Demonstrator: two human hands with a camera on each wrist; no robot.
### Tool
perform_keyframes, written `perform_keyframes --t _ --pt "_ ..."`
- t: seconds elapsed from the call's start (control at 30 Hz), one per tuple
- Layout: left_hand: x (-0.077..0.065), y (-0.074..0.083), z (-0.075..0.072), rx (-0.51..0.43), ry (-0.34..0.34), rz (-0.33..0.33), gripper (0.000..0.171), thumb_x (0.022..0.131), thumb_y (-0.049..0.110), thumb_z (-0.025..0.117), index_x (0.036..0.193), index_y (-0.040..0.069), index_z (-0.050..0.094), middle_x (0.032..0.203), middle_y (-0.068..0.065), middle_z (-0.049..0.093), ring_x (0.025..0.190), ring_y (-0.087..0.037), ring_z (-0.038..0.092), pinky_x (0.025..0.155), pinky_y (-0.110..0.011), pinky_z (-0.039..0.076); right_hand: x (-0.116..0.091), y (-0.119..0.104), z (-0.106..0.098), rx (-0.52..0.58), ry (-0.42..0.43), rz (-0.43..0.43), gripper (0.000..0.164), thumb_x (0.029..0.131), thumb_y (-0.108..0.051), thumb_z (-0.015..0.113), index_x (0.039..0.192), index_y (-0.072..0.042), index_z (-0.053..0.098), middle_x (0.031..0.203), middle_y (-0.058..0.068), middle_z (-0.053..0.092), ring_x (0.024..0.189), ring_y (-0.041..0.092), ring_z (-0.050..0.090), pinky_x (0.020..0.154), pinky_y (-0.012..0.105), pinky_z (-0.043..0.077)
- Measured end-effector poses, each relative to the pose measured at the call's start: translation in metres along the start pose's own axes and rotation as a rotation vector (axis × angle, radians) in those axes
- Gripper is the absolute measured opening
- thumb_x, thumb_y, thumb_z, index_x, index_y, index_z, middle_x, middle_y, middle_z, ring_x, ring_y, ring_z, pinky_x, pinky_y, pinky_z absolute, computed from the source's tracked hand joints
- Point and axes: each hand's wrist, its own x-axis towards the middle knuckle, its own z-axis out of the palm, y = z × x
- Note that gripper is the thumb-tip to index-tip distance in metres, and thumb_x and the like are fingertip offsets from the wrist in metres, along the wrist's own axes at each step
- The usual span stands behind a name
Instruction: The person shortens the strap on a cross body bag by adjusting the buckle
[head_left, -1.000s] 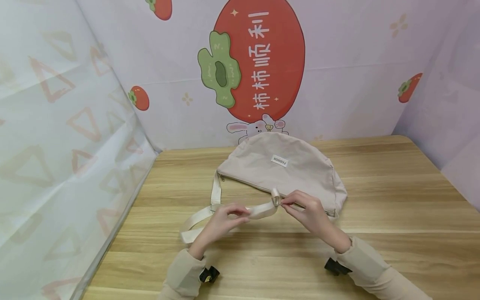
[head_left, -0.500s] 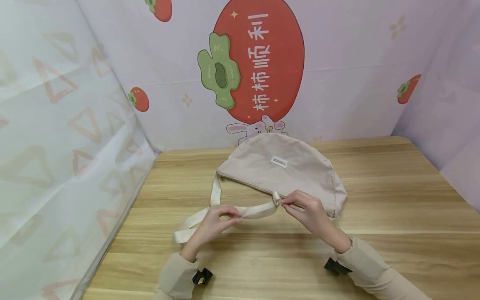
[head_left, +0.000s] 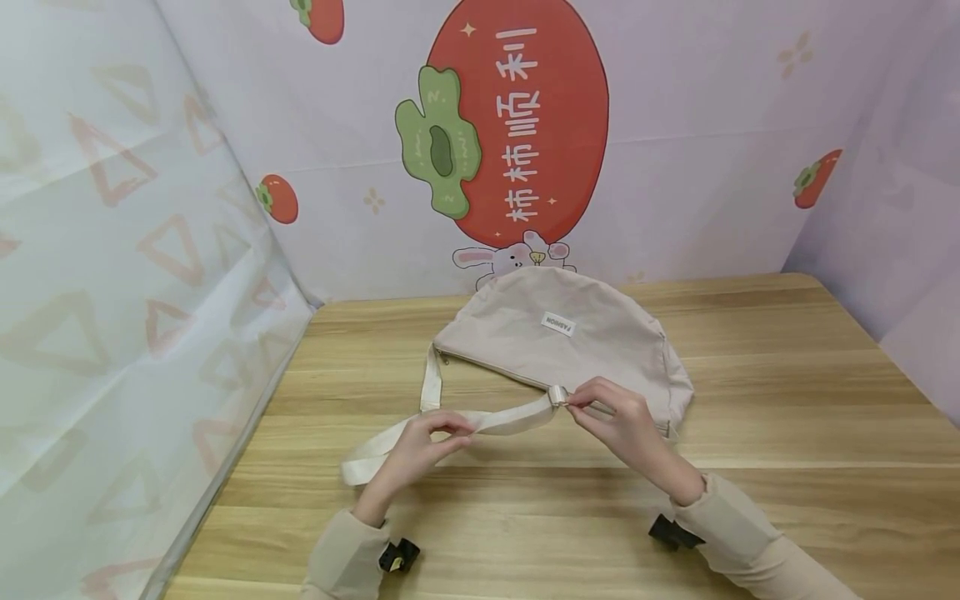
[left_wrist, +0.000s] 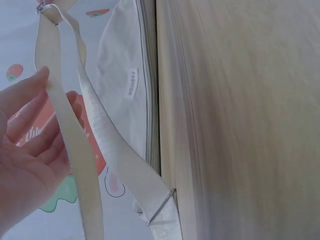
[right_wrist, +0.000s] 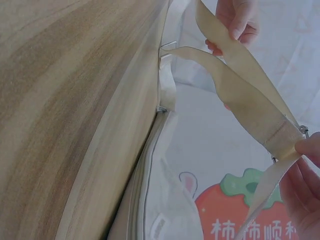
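Observation:
A pale beige half-moon bag [head_left: 510,321] with a small white label lies on the table, its zipped edge toward me. My left hand [head_left: 420,446] pinches its cream strap [head_left: 517,421] between thumb and fingers, left of the bag's middle. At the strap's metal slider buckle [head_left: 558,396], my right hand [head_left: 626,425] pinches with thumb and fingertips. In the right wrist view the strap webbing [right_wrist: 252,110] runs doubled from that buckle [right_wrist: 304,131]. A metal ring [left_wrist: 161,207] sits farther along the strap in the left wrist view. The strap's far left loop is partly hidden behind my left hand.
The wood-grain table [head_left: 787,400] extends to both sides. A printed cloth backdrop [head_left: 675,192] with a large red persimmon stands behind it, and another cloth [head_left: 135,275] hangs along the left edge. Black wrist cameras [head_left: 400,554] sit beneath both sleeves.
My left hand has moved left along the strap, and the loop at far left has shifted left too. The slider buckle has turned slightly in my right hand, which stays nearly in place.

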Motion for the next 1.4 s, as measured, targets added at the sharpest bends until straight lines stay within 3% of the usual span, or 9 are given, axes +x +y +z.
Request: perform_keyframes --t 0.13,0.33,0.73,0.9,1.03,1.13,1.27,1.4 --pt "0.003 0.004 0.004 -0.002 -0.002 0.044 0.017 0.076 0.008 0.067 0.092 0.002 0.066 0.092 -0.009 0.065 0.086 -0.022 0.060 0.078 -0.034 0.049 0.002 -0.001 0.000 0.001 0.004 0.015 0.011 0.071 0.006 0.067 0.077 -0.003 0.065 0.073 0.006 0.062 0.067 0.014 0.058 0.069 0.011 0.045" --pt "0.010 0.037 0.007 -0.006 -0.026 0.075 0.019 0.075 -0.002 0.066 0.092 -0.009 0.062 0.091 -0.020 0.063 0.085 -0.035 0.059 0.075 -0.044 0.048 0.003 -0.003 0.002 -0.003 0.023 0.012 0.027 0.060 0.017 0.067 0.077 -0.004 0.065 0.072 0.005 0.062 0.066 0.015 0.058 0.068 0.012 0.045" --pt "0.028 0.071 0.022 -0.039 -0.005 0.022 0.025 0.080 0.003 0.062 0.104 -0.007 0.058 0.100 -0.020 0.061 0.092 -0.033 0.057 0.082 -0.043 0.045 0.001 -0.002 0.004 0.010 0.000 0.019 0.023 0.064 0.014 0.068 0.079 -0.003 0.065 0.075 0.008 0.062 0.067 0.017 0.059 0.066 0.015 0.048" --pt "0.040 0.066 0.034 -0.059 -0.006 0.035 0.029 0.081 0.006 0.063 0.107 -0.005 0.057 0.104 -0.018 0.060 0.094 -0.031 0.057 0.083 -0.041 0.045 0.003 -0.005 0.005 0.002 -0.009 0.026 0.026 0.061 0.018 0.068 0.077 -0.002 0.064 0.074 0.008 0.062 0.066 0.017 0.059 0.065 0.015 0.048" --pt "0.048 0.053 0.046 -0.081 0.003 0.050 0.033 0.080 0.011 0.065 0.109 0.000 0.057 0.106 -0.014 0.059 0.095 -0.026 0.057 0.084 -0.037 0.046 0.005 -0.009 0.006 0.003 -0.011 0.022 0.011 0.070 0.011 0.066 0.074 0.001 0.063 0.072 0.011 0.061 0.063 0.020 0.059 0.062 0.017 0.049" --pt "0.051 0.052 0.051 -0.114 0.002 0.051 0.034 0.079 0.014 0.066 0.111 0.004 0.057 0.108 -0.010 0.058 0.096 -0.022 0.057 0.085 -0.035 0.045 0.006 -0.011 0.007 0.023 -0.008 0.015 0.010 0.071 0.012 0.065 0.074 0.003 0.062 0.070 0.014 0.060 0.062 0.022 0.058 0.061 0.018 0.049" --pt "0.052 0.058 0.056 -0.159 -0.007 0.053 0.035 0.079 0.012 0.066 0.112 0.003 0.057 0.110 -0.010 0.057 0.098 -0.024 0.056 0.086 -0.036 0.045 0.004 -0.010 0.008 0.032 -0.009 0.015 0.022 0.063 0.019 0.066 0.075 0.001 0.063 0.071 0.011 0.061 0.064 0.019 0.058 0.063 0.015 0.048" --pt "0.051 0.077 0.054 -0.164 -0.006 0.080 0.033 0.079 0.004 0.065 0.109 -0.005 0.056 0.107 -0.017 0.057 0.096 -0.030 0.056 0.086 -0.042 0.044 0.001 -0.007 0.007 0.028 -0.015 0.020 0.019 0.067 0.013 0.067 0.077 -0.003 0.064 0.074 0.007 0.062 0.067 0.016 0.058 0.066 0.013 0.047"
